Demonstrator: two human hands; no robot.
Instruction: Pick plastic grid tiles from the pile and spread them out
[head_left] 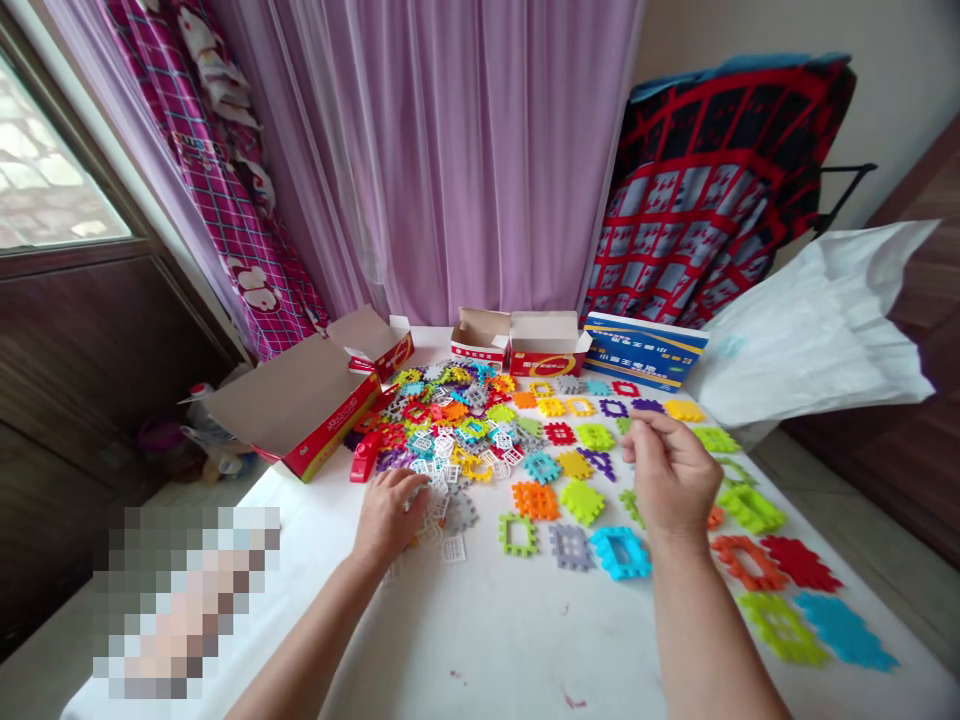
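Nearest you on the white-covered table, to your right, lies a flat light-blue notched plastic plate; further in sit a bright-blue notched plastic frame and a grey notched plastic lattice plate. Expect these to be light and stiff, perhaps a little slick, so take them by opposite toothed edges. By your left hand lie small white plastic window lattices, at the near edge of the heap; they look thin, and their bars could snap, so pinch them by the outer rim. Your left fingers are bent and slightly parted, reaching down onto the lattices; you cannot tell from here whether they grip one. Your right hand is above the spread-out plates, fingers curled in, thumb and forefinger tips close together; whether something small sits between them is not clear. Beyond, a loose heap of multicoloured plastic pieces is mounded left of the plates, with an open red-and-yellow cardboard box at its left and a blue printed cardboard box behind the plates.
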